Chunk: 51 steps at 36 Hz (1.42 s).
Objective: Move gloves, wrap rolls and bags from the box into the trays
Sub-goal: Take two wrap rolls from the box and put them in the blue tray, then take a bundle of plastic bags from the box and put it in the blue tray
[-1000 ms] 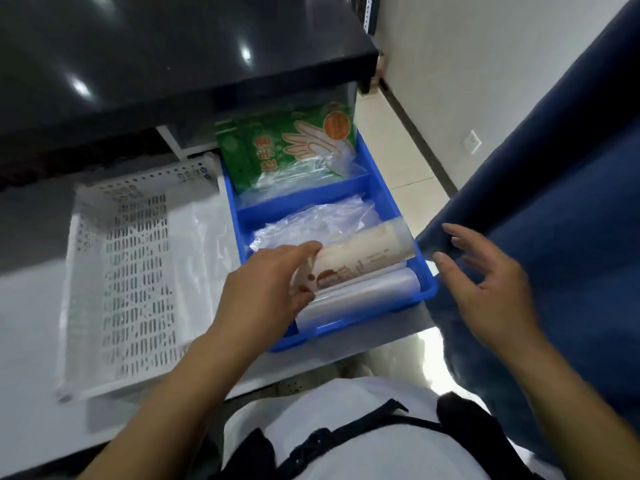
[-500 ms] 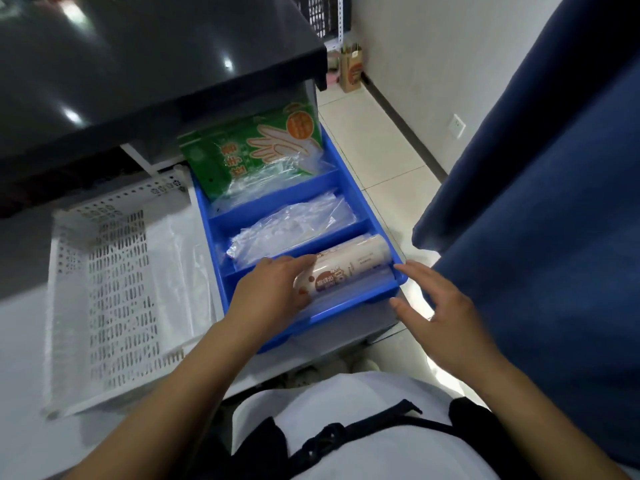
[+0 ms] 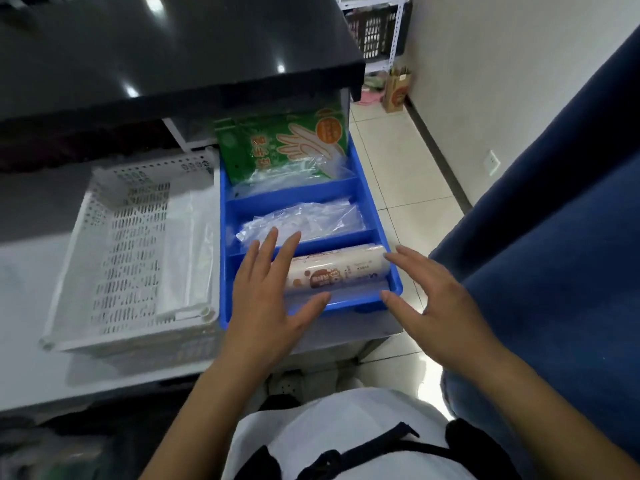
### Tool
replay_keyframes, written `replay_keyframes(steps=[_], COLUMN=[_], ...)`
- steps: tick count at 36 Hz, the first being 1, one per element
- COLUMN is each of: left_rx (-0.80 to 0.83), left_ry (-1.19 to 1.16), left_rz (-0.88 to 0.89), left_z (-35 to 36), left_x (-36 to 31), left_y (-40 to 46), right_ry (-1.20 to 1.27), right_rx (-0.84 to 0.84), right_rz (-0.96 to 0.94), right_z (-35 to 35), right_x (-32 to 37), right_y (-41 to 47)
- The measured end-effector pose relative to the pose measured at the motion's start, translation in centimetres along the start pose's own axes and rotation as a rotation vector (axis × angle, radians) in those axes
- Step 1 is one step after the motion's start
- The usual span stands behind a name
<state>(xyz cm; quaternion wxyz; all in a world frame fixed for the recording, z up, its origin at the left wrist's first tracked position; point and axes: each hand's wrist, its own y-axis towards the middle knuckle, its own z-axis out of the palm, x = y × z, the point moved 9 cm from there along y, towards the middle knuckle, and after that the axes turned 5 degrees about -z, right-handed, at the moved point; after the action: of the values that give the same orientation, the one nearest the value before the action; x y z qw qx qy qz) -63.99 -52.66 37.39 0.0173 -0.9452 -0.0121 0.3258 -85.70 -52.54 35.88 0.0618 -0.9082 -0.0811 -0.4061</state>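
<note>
The white perforated basket [image 3: 131, 251] sits touching the blue tray [image 3: 360, 188]; sorted by kind, gloves fill the far compartment and bags the middle. The wrap roll [image 3: 337, 271] lies in the near one — the left hand [image 3: 266, 299] spread flat over its end, the right hand [image 3: 436, 306] open beside the tray, neither gripping.

We observe a white table [image 3: 31, 368] carrying two items side by side: a white perforated basket [image 3: 104, 258] and, touching its right wall, a blue compartment tray [image 3: 360, 299].
</note>
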Motion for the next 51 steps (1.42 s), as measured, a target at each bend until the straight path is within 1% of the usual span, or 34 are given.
replay_keyframes(steps=[2,4,8,11,15,17,20,25,29,32,35,39,42,45,51], left_rx=[-0.105,-0.130,-0.097,-0.087,-0.041,0.011,0.021,-0.044,-0.067,-0.091,-0.116,-0.155,-0.207,-0.237,-0.306], left_ry=[-0.005,0.009,0.110,0.175,0.160,0.161,0.183,0.119,0.056,0.008,-0.052,-0.127,-0.210,-0.309,-0.377], left_rz=[-0.012,-0.059,-0.210,-0.280,-0.394,-0.470,-0.521,-0.551,-0.626,-0.736,-0.874,-1.034,-1.139,-1.205,-1.228], left_z=[-0.7,-0.6,0.3,0.5,0.0,-0.3,-2.0,-5.8,-8.2,-9.4,-9.9,-9.4,-8.8,-8.9,-10.7], left_x=[0.7,2.1,5.6,7.5,9.3,10.5,11.8,14.4,18.0,21.6,25.4,30.0,32.5,33.8,37.0], left_y=[-1.8,-3.5,-7.0,-9.3,-11.4,-12.1,-13.1,-17.0,-22.9,-28.6,-34.9,-43.2,-47.9,-50.6,-52.1], right_ry=[-0.056,-0.101,-0.206,-0.265,-0.275,-0.288,-0.325,-0.319,-0.325,-0.328,-0.356,-0.378,-0.412,-0.417,-0.439], right_rx=[0.031,0.058,0.165,0.229,0.394,0.463,0.486,0.483,0.522,0.600,0.717,0.842,0.922,0.943,0.969], right_rz=[-0.083,-0.147,-0.215,-0.261,-0.306,-0.313,-0.331,-0.348,-0.366,-0.416,-0.456,-0.568,-0.636,-0.667,-0.725], right_z=[0.5,1.5,5.7,8.8,12.5,13.6,14.5,16.9,20.2,24.0,29.0,35.7,39.0,40.7,45.0], right_x=[1.4,2.7,4.7,6.3,7.2,7.4,8.8,12.8,16.0,18.8,21.3,24.6,26.5,28.3,31.9], right_y=[1.0,1.9,2.1,0.4,-2.9,-4.0,-4.8,-6.2,-8.1,-10.4,-13.5,-18.1,-20.5,-21.3,-21.1])
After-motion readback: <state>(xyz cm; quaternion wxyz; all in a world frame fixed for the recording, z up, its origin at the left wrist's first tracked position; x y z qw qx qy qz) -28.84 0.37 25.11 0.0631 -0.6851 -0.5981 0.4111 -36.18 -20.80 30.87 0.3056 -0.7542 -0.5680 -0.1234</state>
